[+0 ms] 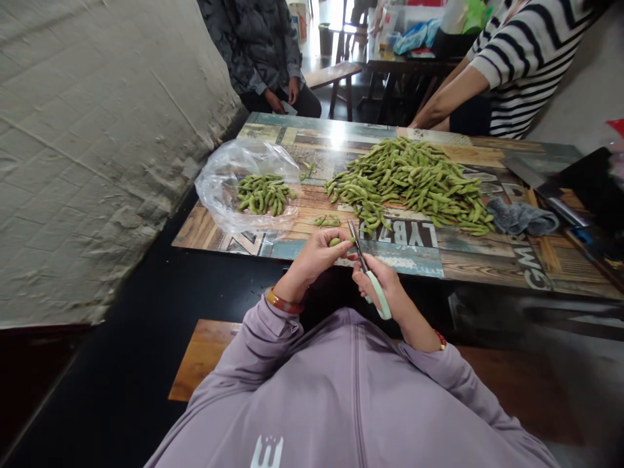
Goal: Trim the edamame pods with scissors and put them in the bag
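My left hand (319, 255) is closed round a green edamame pod (335, 242), held just in front of the table's near edge. In my right hand (383, 283) is a pair of scissors with pale green handles (380, 299). Their blades point up and away, right beside the pod's end at my left fingertips. Beyond my hands lies a large heap of edamame pods (414, 179). To the left, a smaller pile of pods (264, 194) rests in an open clear plastic bag (219, 185). A few pods and trimmings (326, 221) lie between them.
The wood-patterned table (480, 266) also bears a grey cloth (524, 218) and a cleaver-like blade (529, 172) at the right. A person in a striped top (531, 65) leans at the far right edge; another person (263, 52) sits at the far left. A rough wall (97, 149) borders the left.
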